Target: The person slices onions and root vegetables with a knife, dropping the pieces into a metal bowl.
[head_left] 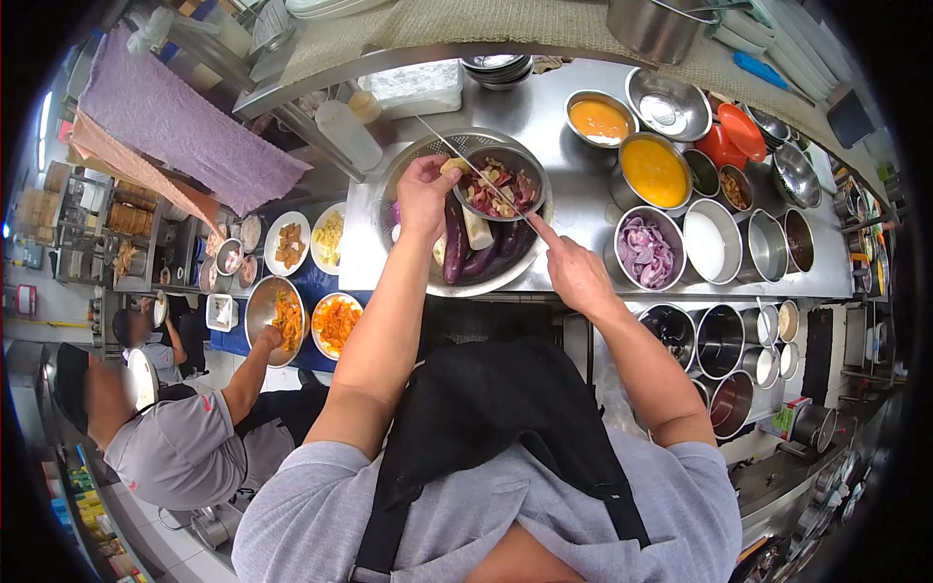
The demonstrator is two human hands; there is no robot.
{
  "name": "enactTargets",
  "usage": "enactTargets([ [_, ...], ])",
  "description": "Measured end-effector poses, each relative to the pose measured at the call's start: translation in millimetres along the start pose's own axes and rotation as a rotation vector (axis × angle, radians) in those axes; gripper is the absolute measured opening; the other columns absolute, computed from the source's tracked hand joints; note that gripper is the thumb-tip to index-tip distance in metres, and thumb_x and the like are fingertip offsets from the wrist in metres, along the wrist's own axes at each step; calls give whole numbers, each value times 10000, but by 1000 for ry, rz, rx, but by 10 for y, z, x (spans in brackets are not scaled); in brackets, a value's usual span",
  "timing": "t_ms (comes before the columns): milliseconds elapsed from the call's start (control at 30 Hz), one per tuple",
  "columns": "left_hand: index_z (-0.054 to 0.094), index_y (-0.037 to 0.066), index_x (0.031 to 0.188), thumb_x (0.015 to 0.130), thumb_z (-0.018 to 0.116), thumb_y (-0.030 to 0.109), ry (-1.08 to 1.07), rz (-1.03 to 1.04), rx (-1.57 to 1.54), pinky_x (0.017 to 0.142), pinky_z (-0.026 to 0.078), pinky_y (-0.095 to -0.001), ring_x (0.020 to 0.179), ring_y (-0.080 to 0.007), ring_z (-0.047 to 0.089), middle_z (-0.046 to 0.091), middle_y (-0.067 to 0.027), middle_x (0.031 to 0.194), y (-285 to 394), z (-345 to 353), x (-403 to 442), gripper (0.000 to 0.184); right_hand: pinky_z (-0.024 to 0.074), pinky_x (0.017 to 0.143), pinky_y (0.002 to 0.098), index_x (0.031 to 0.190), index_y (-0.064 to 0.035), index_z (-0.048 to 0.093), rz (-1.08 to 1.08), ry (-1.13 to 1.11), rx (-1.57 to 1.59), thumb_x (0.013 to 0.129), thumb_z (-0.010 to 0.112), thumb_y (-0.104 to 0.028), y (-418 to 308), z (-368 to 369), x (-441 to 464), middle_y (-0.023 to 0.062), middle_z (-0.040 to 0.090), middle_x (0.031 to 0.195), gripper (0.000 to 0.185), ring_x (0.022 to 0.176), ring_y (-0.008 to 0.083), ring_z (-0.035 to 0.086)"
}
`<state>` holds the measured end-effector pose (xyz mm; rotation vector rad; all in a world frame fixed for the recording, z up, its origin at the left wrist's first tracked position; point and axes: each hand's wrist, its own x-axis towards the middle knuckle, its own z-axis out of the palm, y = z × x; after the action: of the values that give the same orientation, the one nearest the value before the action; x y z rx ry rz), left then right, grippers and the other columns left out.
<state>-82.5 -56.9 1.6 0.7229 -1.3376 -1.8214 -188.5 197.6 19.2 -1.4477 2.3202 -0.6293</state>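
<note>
My left hand (pixel 425 197) is closed on a small pale-yellow piece of food (pixel 453 166), whose exact kind I cannot tell. My right hand (pixel 573 260) grips a knife (pixel 476 175), index finger stretched along it. The long thin blade slants up and left over a metal bowl (pixel 541 183) of reddish and pale scraps (pixel 505 181), its tip beyond my left hand. That bowl rests in a large perforated colander (pixel 408 160). Purple eggplants (pixel 455 248) and a pale, thick, cut piece of vegetable (pixel 477 229) lie in the colander below the bowl.
To the right stand pots of sliced red onion (pixel 645 251), yellow liquid (pixel 654 172) and white contents (pixel 711 239). A shelf (pixel 428 39) overhangs the counter's back. At left, a co-worker (pixel 185 428) reaches into a bowl of orange pieces (pixel 275 311). White squeeze bottle (pixel 348 136) stands behind.
</note>
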Motion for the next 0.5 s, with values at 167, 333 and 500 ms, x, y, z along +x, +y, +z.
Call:
enactTargets([
  [167,588,-68,1154,900,682,-67,14,-14,26,836,556,-278,918,-181,679,696,-136,1062,6,11,20,271,509,735,562,1562,-206,312,-9,10,-6,933,510,-49,-5,-13,-79,254,658,901,678,771,459,649],
  [333,606,-65,1126,899,680,-73,-8,-23,25,835,559,-278,901,-175,678,701,-126,1013,18,-10,6,239,511,745,559,1560,-207,317,-19,24,4,932,504,-50,40,31,-59,253,662,894,674,781,457,653],
  [500,617,-50,1126,908,675,-65,-63,-29,97,836,560,-278,899,-173,678,700,-120,1013,-30,29,-81,227,519,768,564,1568,-217,299,15,-11,109,915,480,-50,-52,48,151,293,665,875,698,824,473,660],
])
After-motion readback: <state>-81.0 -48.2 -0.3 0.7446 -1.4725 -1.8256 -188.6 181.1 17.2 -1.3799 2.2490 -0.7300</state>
